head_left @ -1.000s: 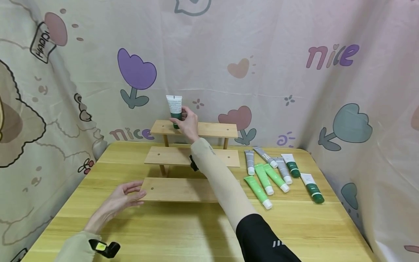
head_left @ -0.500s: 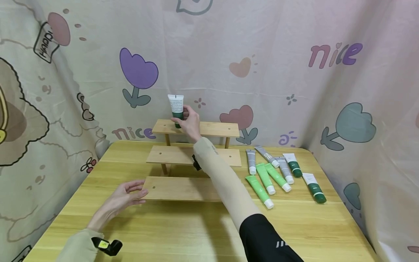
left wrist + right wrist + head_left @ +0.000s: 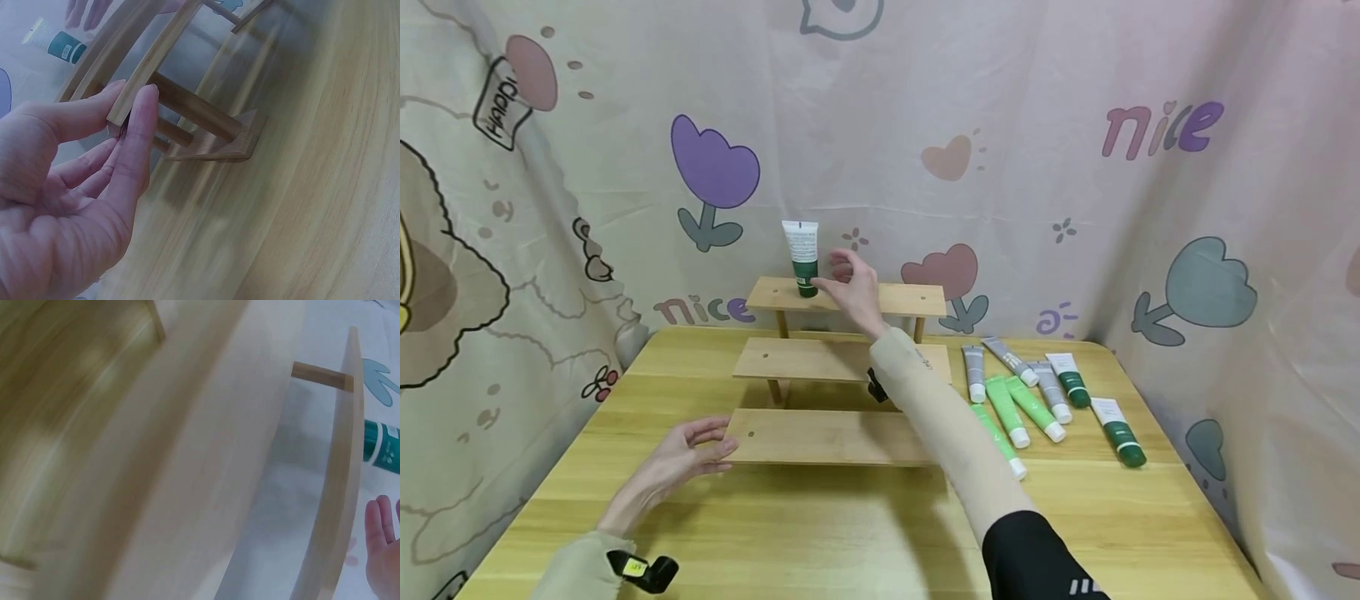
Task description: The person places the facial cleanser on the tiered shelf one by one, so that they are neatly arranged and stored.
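Observation:
A white and dark green squeeze tube (image 3: 803, 258) stands upright on its cap on the top step of a three-tier wooden stand (image 3: 827, 437), towards its left end. Just to the right of that tube is my right hand (image 3: 856, 292), its fingers loosely spread and holding nothing; a small gap shows between most of the hand and the tube. My left hand (image 3: 688, 450) pinches the left end of the lowest step. In the left wrist view, the thumb and a finger (image 3: 139, 119) of that hand lie on either side of the board's end.
On the table's right lie several tubes: grey ones (image 3: 973, 372), light green ones (image 3: 1006, 410) and two more white and dark green tubes (image 3: 1117, 432). A printed curtain (image 3: 1022, 75) hangs behind the wooden table (image 3: 737, 533).
My right hand has let go of the white and green tube and moved slightly right, away from it. The tube stays upright on the top step. The left hand keeps its place.

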Demonstrator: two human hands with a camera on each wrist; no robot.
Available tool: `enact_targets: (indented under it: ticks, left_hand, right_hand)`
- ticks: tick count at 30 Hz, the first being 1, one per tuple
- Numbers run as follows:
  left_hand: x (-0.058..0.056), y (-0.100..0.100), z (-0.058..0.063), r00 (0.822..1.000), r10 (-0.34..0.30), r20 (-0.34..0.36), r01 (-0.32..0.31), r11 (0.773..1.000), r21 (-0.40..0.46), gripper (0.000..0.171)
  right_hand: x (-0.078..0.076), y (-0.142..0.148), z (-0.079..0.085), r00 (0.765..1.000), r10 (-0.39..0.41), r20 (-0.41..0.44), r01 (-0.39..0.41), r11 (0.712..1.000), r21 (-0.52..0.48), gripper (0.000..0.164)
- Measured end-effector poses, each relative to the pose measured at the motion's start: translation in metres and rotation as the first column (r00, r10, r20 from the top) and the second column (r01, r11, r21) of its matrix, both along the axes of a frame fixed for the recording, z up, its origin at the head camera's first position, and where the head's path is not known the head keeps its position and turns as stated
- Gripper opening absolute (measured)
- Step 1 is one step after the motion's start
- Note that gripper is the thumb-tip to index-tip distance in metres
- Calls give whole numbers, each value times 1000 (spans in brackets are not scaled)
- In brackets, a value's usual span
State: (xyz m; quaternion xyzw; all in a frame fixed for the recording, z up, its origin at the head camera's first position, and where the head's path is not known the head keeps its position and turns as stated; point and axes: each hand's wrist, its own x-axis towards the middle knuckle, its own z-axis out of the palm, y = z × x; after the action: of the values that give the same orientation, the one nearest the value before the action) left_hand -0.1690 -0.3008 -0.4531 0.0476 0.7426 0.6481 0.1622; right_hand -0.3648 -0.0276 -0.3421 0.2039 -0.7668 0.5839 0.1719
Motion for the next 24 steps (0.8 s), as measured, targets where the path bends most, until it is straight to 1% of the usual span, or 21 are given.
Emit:
enact_targets:
  ticks: [3, 7, 12, 18, 24]
  left_hand:
    - [0, 0, -1, 1000, 0, -1, 0, 1000, 5, 76]
    - [1, -1, -2, 1000, -2, 0, 2, 1000, 14, 76]
    - [2, -3, -3, 1000, -14, -10, 15, 1000, 26, 75]
    - [0, -2, -3, 999, -25, -21, 26, 999, 30, 74]
    - [0, -1, -2, 1000, -20, -20, 21, 1000, 19, 75]
  right_hand:
    - [4, 11, -1, 1000, 4, -19, -4, 1000, 12, 49]
    - [13, 25, 0, 998, 36, -45, -34, 998, 50, 46]
    - [28, 44, 0, 994, 63, -84, -54, 993, 103, 45]
    - [47, 77, -8, 984, 79, -157, -53, 985, 162, 44]
    - [67, 117, -18, 971, 56, -232, -10, 981, 195, 47]
